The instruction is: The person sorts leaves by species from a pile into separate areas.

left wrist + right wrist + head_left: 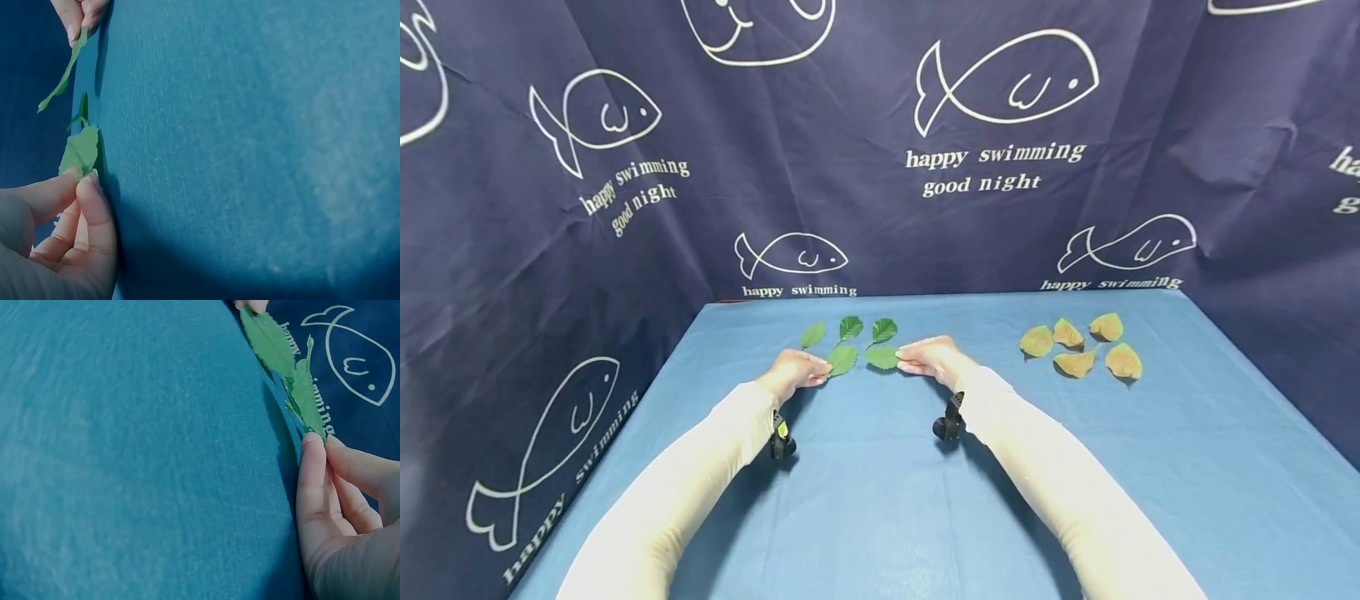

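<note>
My left hand [795,372] pinches a green leaf [842,360] by its end between thumb and finger. Facing it, my right hand [936,358] pinches a second green leaf [882,357], whose tip points left. In the left wrist view the left hand [69,231] grips its leaf [80,150] just off the blue cloth. The right wrist view has the right hand [347,506] holding its leaf [305,394] by the end. Just beyond both hands lie a lighter green leaf [813,334] and two dark green leaves, one left [851,327] and one right [884,330].
A group of several yellow-brown leaves [1075,363] lies to the right on the blue tablecloth [880,508]. Dark blue curtains [880,167] with white fish drawings stand behind and beside the table. A small black camera [948,427] sits on the right wrist, another [782,446] on the left.
</note>
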Tool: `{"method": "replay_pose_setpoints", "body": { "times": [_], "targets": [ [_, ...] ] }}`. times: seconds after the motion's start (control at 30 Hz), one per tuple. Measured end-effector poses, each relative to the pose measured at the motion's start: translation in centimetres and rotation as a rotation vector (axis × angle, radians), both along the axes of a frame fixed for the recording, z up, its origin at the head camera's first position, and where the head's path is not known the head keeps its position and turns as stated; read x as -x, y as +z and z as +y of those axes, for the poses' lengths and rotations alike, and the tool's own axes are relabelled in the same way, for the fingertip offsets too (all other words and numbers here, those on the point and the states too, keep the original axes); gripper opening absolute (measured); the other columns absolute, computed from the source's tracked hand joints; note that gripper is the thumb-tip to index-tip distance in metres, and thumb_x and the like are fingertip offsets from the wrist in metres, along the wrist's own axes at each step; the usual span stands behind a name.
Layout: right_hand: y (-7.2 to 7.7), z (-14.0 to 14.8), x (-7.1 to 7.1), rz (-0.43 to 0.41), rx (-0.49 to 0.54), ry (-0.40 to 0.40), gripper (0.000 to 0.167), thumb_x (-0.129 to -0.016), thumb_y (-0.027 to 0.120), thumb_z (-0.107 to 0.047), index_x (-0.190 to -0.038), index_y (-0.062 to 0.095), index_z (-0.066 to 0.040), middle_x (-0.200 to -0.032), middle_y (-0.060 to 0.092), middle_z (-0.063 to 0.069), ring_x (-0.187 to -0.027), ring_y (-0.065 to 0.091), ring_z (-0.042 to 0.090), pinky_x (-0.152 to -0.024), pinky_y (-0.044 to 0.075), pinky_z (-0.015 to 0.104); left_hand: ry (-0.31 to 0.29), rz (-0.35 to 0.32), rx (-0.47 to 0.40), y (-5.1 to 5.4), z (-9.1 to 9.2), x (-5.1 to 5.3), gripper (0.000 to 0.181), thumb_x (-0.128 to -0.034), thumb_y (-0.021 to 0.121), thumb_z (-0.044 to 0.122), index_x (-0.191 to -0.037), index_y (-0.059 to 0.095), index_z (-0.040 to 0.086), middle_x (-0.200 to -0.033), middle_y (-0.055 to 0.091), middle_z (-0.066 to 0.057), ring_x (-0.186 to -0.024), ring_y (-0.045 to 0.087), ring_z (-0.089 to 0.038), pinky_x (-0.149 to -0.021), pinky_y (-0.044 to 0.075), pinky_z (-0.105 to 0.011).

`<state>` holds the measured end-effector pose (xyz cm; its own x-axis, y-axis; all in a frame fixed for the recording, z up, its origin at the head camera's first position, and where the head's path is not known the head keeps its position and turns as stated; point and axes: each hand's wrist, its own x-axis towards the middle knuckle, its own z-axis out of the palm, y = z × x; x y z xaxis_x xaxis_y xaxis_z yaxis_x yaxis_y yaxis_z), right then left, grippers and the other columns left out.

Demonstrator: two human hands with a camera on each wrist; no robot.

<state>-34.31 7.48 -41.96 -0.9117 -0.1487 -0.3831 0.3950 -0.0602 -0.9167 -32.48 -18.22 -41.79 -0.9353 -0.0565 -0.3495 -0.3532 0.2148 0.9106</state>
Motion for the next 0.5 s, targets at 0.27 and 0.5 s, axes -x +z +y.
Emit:
{"method": "replay_pose_setpoints", "body": {
  "times": [0.27, 0.5],
  "targets": [
    [0.07, -0.40, 0.18, -0.019, 0.015, -0.042, 0.037, -0.083, 0.068, 0.011, -0.119, 0.061, 0.014, -0.111, 0.069, 0.025, -0.080, 0.074, 0.021, -0.078, 0.062, 0.026, -0.009, -0.059, -0.009, 0.25, -0.42, 0.81, 0.027, -0.0861, 0.068, -0.005, -0.112, 0.065, -0.013, -0.068, 0.068, 0.000, -0.058, 0.063, -0.006, -0.065, 0.060, -0.017],
    [0.01, -0.66, -0.11, -0.004, -0.057, -0.040, 0.033, -0.082, 0.069, 0.011, -0.115, 0.064, 0.015, -0.100, 0.072, 0.022, -0.063, 0.071, 0.015, -0.073, 0.063, 0.026, -0.006, -0.052, 0.003, 0.05, -0.17, 0.57, 0.027, -0.0836, 0.069, -0.007, -0.110, 0.066, -0.015, -0.064, 0.067, -0.001, -0.056, 0.064, -0.007, -0.062, 0.061, -0.018]
  ]
}}
